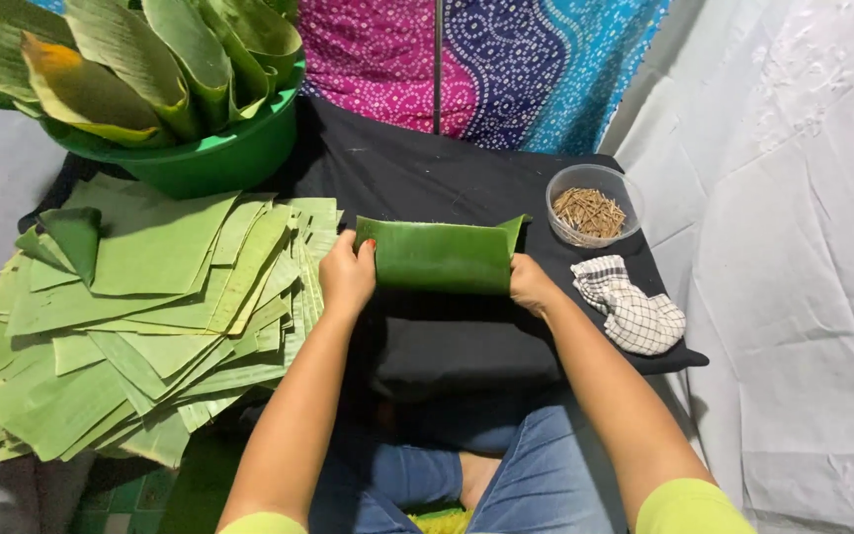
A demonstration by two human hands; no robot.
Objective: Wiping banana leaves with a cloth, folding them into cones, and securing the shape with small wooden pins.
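**Meanwhile, Both Hands Clasped a Folded Leaf Over the Black Cloth**

Both of the person's hands gripped one banana leaf piece (441, 255), which was folded over so its glossy dark green side faced out. The left hand (347, 278) closed around the leaf's left end, thumb on top, and the right hand (529, 283) pinched the right end in the same way. The leaf hung just above the middle of the black cloth (417, 168) that covered the low surface in front of the person's knees.

Along the cloth's left edge lay a broad stack of cut leaf sheets (140, 316), paler green and fanned out. At the far left corner stood a green tub (212, 158) crammed with rolled leaves (140, 54). Near the right edge sat a clear round bowl (595, 205) of thin brown sticks (588, 211), and just beside it, closer to the person, lay a crumpled checked cloth (632, 309). A patterned pink and blue fabric (486, 64) hung behind the far edge.
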